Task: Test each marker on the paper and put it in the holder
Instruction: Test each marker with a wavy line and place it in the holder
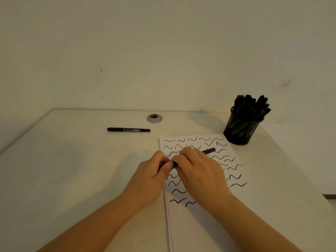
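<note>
Held marker (209, 150) mostly hidden by hands (174, 171), cap state unclear; paper (200, 224) cut off at bottom edge.

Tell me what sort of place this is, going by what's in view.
Probably an office or study desk set against a plain wall. The pale desk has a round cable grommet near its back edge, and a black mesh pen holder packed with markers stands beside a sheet of paper covered in test squiggles.

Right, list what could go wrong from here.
1. Both hands, left hand and right hand, grip the marker over the paper; an open tip could smear the squiggles.
2. The holder looks crammed and sits near the desk edge; forcing another in may tip it.
3. The spare marker on the desk could roll.
</note>
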{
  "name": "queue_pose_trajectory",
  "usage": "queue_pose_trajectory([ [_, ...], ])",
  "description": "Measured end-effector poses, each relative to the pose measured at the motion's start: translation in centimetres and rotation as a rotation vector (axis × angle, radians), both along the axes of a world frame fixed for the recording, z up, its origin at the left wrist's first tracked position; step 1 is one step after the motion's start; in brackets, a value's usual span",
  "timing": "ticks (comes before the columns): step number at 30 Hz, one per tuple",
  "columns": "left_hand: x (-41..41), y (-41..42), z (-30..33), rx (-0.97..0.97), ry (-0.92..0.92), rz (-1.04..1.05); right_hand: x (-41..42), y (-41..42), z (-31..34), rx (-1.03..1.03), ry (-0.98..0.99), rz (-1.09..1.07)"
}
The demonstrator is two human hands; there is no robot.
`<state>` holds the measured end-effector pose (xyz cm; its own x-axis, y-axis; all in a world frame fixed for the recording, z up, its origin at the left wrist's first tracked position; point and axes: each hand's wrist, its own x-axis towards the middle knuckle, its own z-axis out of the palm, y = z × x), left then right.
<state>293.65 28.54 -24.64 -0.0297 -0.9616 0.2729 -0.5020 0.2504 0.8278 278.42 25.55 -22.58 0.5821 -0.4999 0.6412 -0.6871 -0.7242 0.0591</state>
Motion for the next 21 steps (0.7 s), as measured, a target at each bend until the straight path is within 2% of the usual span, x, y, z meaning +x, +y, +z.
queue_pose_trajectory([
  [4,1.6,-2.0,1.1,-0.044,-0.092,-0.037,-0.1,-1.8,-0.2,-0.019,0.109,-0.015],
  [6,3.4,-4.1,1.2,-0.070,-0.225,-0.017,-0.3,-2.7,0.2,-0.016,0.128,-0.066],
  [11,10.6,-10.2,-0.5,-0.026,-0.712,0.282,-1.9,-4.6,1.8,0.098,0.004,-0.166],
  [14,13.6,-12.1,-1.2,0.034,-0.873,0.408,-3.3,-5.7,2.4,0.195,-0.077,-0.241],
  [17,14.3,-12.9,-1.3,0.082,-0.869,0.433,-4.8,-7.1,2.8,0.274,-0.217,-0.307],
  [21,13.4,-13.3,-1.2,0.071,-0.889,0.397,-7.0,-9.0,4.5,0.420,-0.610,-0.303],
])
